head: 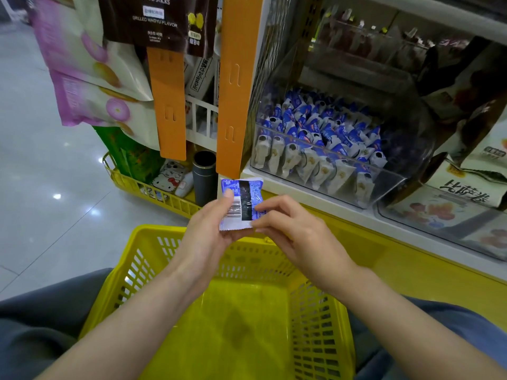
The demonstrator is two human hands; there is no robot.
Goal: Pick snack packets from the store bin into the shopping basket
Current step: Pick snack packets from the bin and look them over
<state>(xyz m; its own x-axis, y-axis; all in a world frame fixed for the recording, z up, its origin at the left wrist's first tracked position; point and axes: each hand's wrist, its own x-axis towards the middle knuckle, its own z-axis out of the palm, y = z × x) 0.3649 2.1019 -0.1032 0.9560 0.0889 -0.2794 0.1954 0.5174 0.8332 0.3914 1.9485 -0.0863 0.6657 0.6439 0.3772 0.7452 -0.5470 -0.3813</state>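
Shop aisle, glossy grey tiled floor (pixel 41 174) reflecting ceiling lights at left.

- Nearest: grey trouser legs (pixel 38 316) are showing on both sides of the yellow shopping basket (pixel 315 338), which is sitting between them, its slotted walls facing the camera.
- Both bare forearms are reaching forward over the basket. Left hand (pixel 208 234) and right hand (pixel 296 234) are both clamping one snack packet (pixel 244 200): the left thumb is pressing on top by the barcode with fingers curling underneath, and the right fingertips are pinching the packet's right edge.
- Packet is being held above the far rim of the basket, blue-and-white back face up, dark seam band running down its middle.
- Beyond the hands: clear store bin (pixel 419 138) is standing on the shelf, holding a heap of blue-and-white packets (pixel 321 130) of the same colouring.
- Left of the bin: two orange hanging strips (pixel 236 78) are dangling; a second yellow basket (pixel 129 182) is sitting on the floor with a dark cylinder (pixel 204 176) inside.
- Farthest, upper left: purple-and-white bags (pixel 90 64) and a dark potato-sticks bag (pixel 153 20) are hanging.
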